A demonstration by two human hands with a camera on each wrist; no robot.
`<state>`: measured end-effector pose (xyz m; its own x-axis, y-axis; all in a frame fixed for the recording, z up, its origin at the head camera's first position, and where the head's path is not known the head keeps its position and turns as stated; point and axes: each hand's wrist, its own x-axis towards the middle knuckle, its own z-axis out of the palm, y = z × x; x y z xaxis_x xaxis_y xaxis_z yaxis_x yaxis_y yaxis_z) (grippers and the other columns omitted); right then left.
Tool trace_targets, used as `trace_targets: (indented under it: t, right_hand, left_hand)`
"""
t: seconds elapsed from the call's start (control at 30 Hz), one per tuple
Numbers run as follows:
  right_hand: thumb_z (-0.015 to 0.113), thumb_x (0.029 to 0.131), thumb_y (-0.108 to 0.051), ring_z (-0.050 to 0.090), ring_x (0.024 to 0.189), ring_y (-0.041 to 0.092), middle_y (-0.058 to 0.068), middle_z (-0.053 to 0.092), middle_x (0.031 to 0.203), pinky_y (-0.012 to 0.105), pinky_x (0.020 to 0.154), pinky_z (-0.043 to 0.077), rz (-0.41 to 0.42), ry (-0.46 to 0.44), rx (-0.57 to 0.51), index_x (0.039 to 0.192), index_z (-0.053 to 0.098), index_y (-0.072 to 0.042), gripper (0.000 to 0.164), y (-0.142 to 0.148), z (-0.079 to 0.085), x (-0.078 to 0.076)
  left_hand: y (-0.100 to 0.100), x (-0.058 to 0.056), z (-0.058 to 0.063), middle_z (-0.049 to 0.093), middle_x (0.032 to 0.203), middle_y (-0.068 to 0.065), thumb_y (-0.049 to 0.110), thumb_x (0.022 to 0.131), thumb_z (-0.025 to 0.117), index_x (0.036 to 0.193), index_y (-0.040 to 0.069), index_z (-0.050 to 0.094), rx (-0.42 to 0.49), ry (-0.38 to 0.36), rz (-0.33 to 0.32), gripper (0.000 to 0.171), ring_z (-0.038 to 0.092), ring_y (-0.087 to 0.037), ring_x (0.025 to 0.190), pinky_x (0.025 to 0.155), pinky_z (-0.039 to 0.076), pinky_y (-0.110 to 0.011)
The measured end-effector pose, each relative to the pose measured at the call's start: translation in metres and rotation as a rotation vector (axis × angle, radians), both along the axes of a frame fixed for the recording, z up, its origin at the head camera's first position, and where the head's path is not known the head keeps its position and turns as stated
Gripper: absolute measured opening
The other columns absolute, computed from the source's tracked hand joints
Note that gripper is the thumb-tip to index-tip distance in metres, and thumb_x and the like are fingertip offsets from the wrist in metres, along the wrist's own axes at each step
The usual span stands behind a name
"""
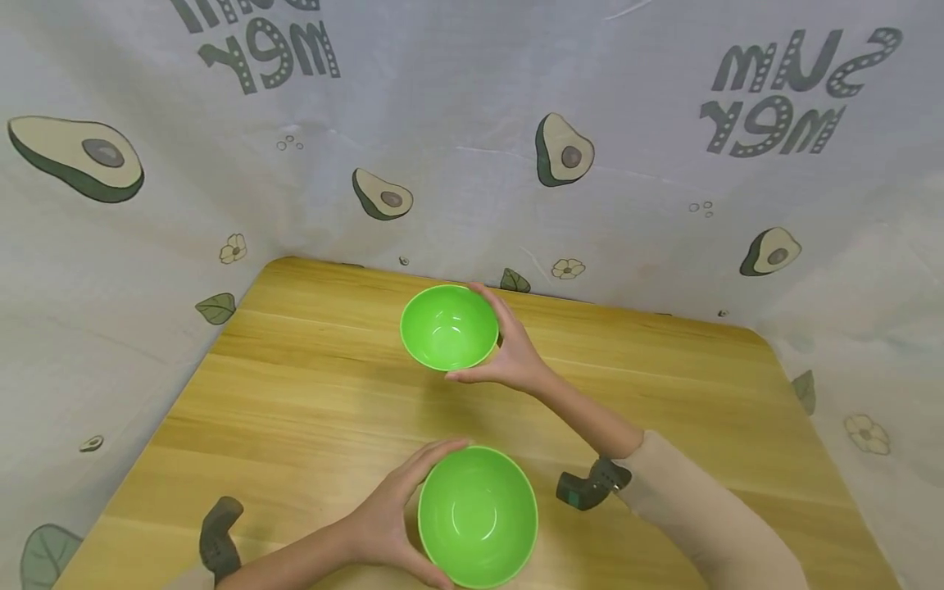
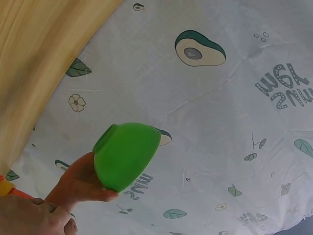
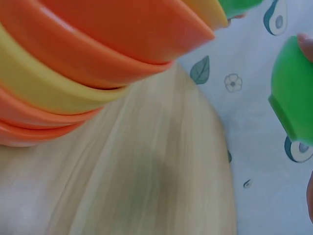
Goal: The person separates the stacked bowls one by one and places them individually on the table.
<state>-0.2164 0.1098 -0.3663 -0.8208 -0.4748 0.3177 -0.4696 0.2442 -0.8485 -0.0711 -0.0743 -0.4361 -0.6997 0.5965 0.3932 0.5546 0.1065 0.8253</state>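
My right hand [image 1: 512,356] grips a green bowl [image 1: 448,328] by its side, thumb near and fingers at the far rim, over the back half of the table. In the left wrist view this bowl [image 2: 127,155] is tilted. Closer to me, my left hand [image 1: 391,516] curls round a second green bowl [image 1: 478,518], which faces up. The right wrist view shows a nested stack of orange and yellow bowls [image 3: 88,68] with a green bowl [image 3: 237,6] at its top end. From above, the top green bowl hides the rest of that stack.
Both hands are over a wooden table [image 1: 295,393] with rounded corners. A pale cloth [image 1: 457,98] printed with avocados, leaves and lettering hangs behind and beside it. Dark wrist bands with camera mounts [image 1: 590,483] stick out from both forearms.
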Motion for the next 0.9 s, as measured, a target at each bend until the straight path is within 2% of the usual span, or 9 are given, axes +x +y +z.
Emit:
trace_targets:
  t: [0.07, 0.13, 0.23, 0.37, 0.53, 0.7, 0.9]
  right_hand:
    - [0.087, 0.055, -0.026, 0.045, 0.115, 0.031, 0.014, 0.034, 0.136, 0.041, 0.088, 0.050, 0.000, 0.003, 0.012, 0.141, 0.026, -0.011, 0.107, -0.003, 0.000, -0.005]
    - [0.086, 0.054, -0.038, 0.045, 0.115, 0.028, 0.010, 0.035, 0.136, 0.040, 0.088, 0.050, -0.002, 0.008, 0.011, 0.141, 0.025, -0.017, 0.108, -0.005, -0.008, -0.014]
    - [0.086, 0.053, -0.040, 0.045, 0.115, 0.027, 0.010, 0.035, 0.135, 0.040, 0.089, 0.049, -0.019, 0.000, 0.008, 0.141, 0.026, -0.019, 0.109, -0.010, -0.007, -0.018]
    - [0.087, 0.053, -0.036, 0.045, 0.116, 0.027, 0.010, 0.036, 0.135, 0.041, 0.090, 0.048, -0.047, 0.017, 0.026, 0.141, 0.026, -0.019, 0.109, -0.017, -0.008, -0.025]
    - [0.087, 0.054, -0.022, 0.044, 0.117, 0.027, 0.011, 0.036, 0.136, 0.043, 0.092, 0.046, -0.067, 0.037, 0.069, 0.142, 0.025, -0.017, 0.108, -0.024, -0.011, -0.036]
    - [0.086, 0.055, -0.017, 0.043, 0.118, 0.027, 0.012, 0.036, 0.135, 0.044, 0.094, 0.045, -0.087, -0.005, 0.069, 0.142, 0.024, -0.018, 0.107, -0.030, -0.020, -0.047]
    - [0.086, 0.057, -0.022, 0.041, 0.120, 0.026, 0.008, 0.033, 0.139, 0.043, 0.095, 0.044, -0.128, -0.086, 0.083, 0.142, 0.023, -0.017, 0.106, -0.038, -0.037, -0.064]
  left_hand:
    - [0.000, 0.000, 0.000, 0.036, 0.140, -0.009, 0.035, 0.049, 0.089, 0.142, 0.009, 0.021, -0.008, 0.000, -0.001, 0.118, 0.035, -0.021, 0.129, 0.103, 0.036, -0.045]
    - [0.000, -0.001, 0.000, 0.036, 0.141, -0.008, 0.036, 0.049, 0.089, 0.143, 0.010, 0.021, -0.016, 0.000, 0.000, 0.118, 0.035, -0.021, 0.130, 0.103, 0.036, -0.045]
    - [0.000, -0.001, 0.000, 0.036, 0.140, -0.008, 0.036, 0.049, 0.089, 0.143, 0.010, 0.021, -0.024, 0.003, 0.000, 0.118, 0.035, -0.021, 0.130, 0.102, 0.036, -0.046]
    - [-0.001, -0.001, 0.000, 0.036, 0.141, -0.009, 0.036, 0.049, 0.088, 0.143, 0.009, 0.021, -0.023, 0.009, -0.001, 0.118, 0.035, -0.021, 0.130, 0.103, 0.036, -0.045]
    - [-0.001, -0.001, 0.001, 0.034, 0.142, -0.007, 0.035, 0.050, 0.088, 0.142, 0.008, 0.021, -0.014, 0.014, -0.002, 0.118, 0.035, -0.021, 0.130, 0.104, 0.036, -0.044]
    - [-0.001, -0.002, 0.000, 0.035, 0.141, -0.008, 0.034, 0.051, 0.088, 0.142, 0.007, 0.021, -0.006, 0.021, -0.014, 0.117, 0.035, -0.021, 0.130, 0.103, 0.036, -0.043]
    - [-0.001, -0.005, -0.001, 0.034, 0.141, -0.009, 0.034, 0.053, 0.087, 0.142, 0.005, 0.020, 0.018, 0.035, -0.032, 0.115, 0.036, -0.021, 0.129, 0.102, 0.037, -0.043]
